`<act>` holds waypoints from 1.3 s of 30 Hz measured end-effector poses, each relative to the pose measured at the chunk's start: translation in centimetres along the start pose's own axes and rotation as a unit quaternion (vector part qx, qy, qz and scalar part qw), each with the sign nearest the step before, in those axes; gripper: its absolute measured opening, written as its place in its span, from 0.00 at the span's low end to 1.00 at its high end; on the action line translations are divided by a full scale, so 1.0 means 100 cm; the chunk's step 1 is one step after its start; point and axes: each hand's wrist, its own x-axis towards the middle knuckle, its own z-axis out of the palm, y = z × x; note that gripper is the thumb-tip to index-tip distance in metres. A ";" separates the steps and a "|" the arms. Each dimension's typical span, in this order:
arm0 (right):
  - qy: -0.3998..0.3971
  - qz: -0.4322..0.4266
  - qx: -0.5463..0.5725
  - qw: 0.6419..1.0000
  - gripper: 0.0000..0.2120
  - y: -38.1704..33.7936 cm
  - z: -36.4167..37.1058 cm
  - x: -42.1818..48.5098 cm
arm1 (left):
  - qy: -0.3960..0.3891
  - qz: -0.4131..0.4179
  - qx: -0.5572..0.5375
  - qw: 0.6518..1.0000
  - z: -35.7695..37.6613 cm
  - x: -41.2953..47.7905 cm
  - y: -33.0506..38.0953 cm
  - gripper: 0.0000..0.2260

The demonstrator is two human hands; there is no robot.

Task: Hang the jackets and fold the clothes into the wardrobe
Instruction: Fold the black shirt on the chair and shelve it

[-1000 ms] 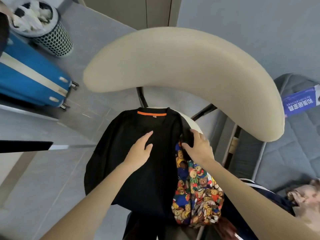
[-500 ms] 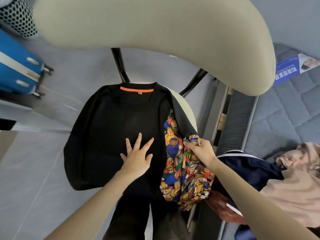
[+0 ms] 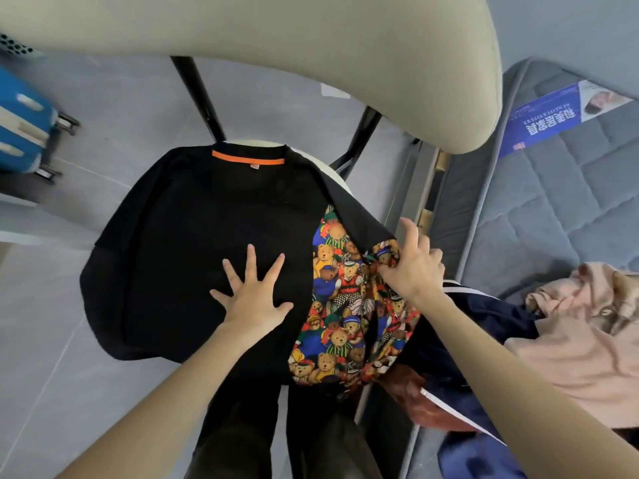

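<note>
- Cream chair [image 3: 311, 46] — the clothes lie on its seat.
- Black shirt [image 3: 193, 236] spread flat on the seat.
- Bear-print cloth [image 3: 345, 316] shows beneath its right sleeve.
- Left hand [image 3: 254, 299] presses the shirt, fingers splayed straight.
- Right hand [image 3: 411, 267] pinches the sleeve edge.

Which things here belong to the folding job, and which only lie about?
Job: black top, pressed by left hand, pinched by right hand; bear-print cloth; navy garment; pink garment.
Lying about: blue suitcase; blue leaflet.

Left hand [image 3: 254, 300] lies flat, fingers spread, on the black shirt [image 3: 193, 243] over the chair seat; right hand [image 3: 413, 267] pinches its bear-print sleeve [image 3: 349, 305] at the seat's right edge
</note>
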 end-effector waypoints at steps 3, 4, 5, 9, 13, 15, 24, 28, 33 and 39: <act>-0.055 0.046 0.099 0.992 0.47 0.016 0.016 -0.011 | 0.056 0.086 0.023 0.994 0.009 -0.003 0.026 0.37; -0.080 0.061 0.125 0.987 0.48 0.021 0.024 -0.018 | 0.049 0.108 0.015 0.993 0.012 -0.003 0.036 0.35; -0.098 0.072 0.134 0.984 0.48 0.025 0.032 -0.025 | 0.032 0.116 0.003 0.993 0.015 -0.002 0.045 0.34; -0.150 0.116 0.189 0.963 0.30 0.043 0.063 -0.043 | -0.012 0.096 0.000 0.995 0.020 0.003 0.063 0.33; -0.171 0.125 0.259 0.942 0.28 0.053 0.078 -0.035 | -0.001 0.093 0.010 0.996 0.021 0.004 0.060 0.35; -0.157 0.100 0.261 0.947 0.27 0.051 0.080 -0.027 | 0.000 0.091 0.012 0.996 0.021 0.005 0.061 0.35; 0.029 0.077 0.237 0.968 0.09 0.048 0.081 -0.014 | 0.014 0.087 0.022 0.996 0.023 0.007 0.063 0.36; 0.137 0.065 0.303 0.941 0.08 0.049 0.038 -0.031 | 0.000 0.096 0.015 0.995 0.021 0.005 0.063 0.36; 0.121 -0.027 0.312 0.942 0.13 0.039 -0.043 -0.035 | -0.023 0.088 -0.113 0.989 0.013 -0.002 0.070 0.27; -0.093 0.081 0.470 0.874 0.15 0.011 -0.073 -0.030 | -0.018 0.154 -0.363 0.919 0.011 -0.045 0.096 0.21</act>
